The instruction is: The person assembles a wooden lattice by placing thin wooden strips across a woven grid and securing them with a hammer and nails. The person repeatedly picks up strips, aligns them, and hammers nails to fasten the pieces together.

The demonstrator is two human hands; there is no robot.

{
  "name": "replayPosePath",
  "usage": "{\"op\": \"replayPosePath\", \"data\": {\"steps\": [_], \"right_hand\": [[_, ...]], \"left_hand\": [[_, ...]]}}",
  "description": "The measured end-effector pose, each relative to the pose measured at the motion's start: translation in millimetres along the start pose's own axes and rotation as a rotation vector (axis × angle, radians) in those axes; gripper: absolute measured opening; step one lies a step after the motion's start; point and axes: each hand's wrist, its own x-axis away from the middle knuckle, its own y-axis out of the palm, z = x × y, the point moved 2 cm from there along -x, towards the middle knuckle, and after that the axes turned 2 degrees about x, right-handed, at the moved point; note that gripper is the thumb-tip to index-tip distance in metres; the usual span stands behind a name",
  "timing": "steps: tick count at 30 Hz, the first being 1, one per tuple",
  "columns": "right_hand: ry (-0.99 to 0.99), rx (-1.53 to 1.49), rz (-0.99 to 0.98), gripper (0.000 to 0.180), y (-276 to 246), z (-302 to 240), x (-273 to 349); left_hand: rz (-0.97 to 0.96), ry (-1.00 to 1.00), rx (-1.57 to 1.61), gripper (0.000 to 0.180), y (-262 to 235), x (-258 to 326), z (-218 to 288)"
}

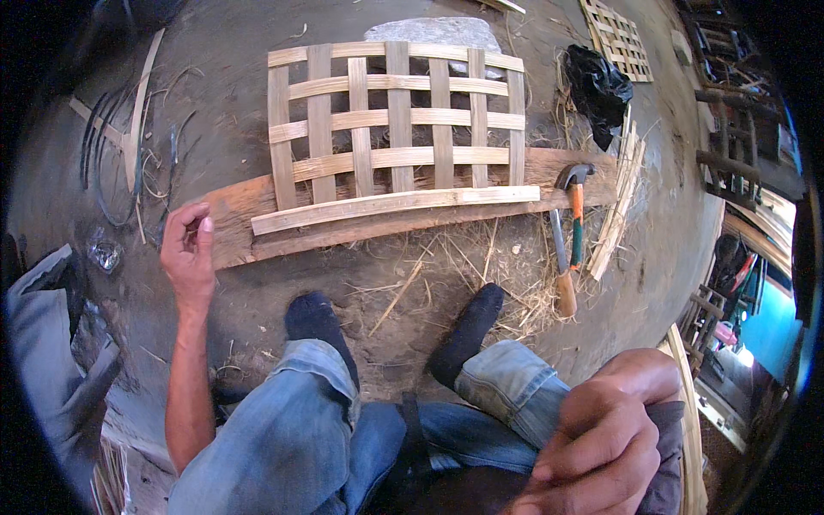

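A black plastic bag (601, 88) (crumpled) lies on the floor (665, 215).
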Motion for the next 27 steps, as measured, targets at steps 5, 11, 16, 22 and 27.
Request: {"op": "replayPosePath", "data": {"steps": [5,11,16,22,27], "right_hand": [[0.211,0.001,-0.015,0.013,4,-10,-8],[-0.303,-0.054,-0.21,0.011,-11,47,21],[0.12,0.352,-0.717,0.021,-70,162,70],[0.948,0.597,-0.36,0.023,-151,244,155],[1.262,0.393,-0.293,0.032,-150,255,179]], "left_hand": [[0.032,-0.012,0.03,0.016,-4,6,-6],[0.049,-0.053,-0.03,0.016,-17,19,-16],[-0.015,-0.11,-0.021,0.018,-14,21,-10],[-0.271,0.057,-0.209,0.037,7,15,17],[-0.291,0.121,-0.269,0.041,10,19,15]]}}
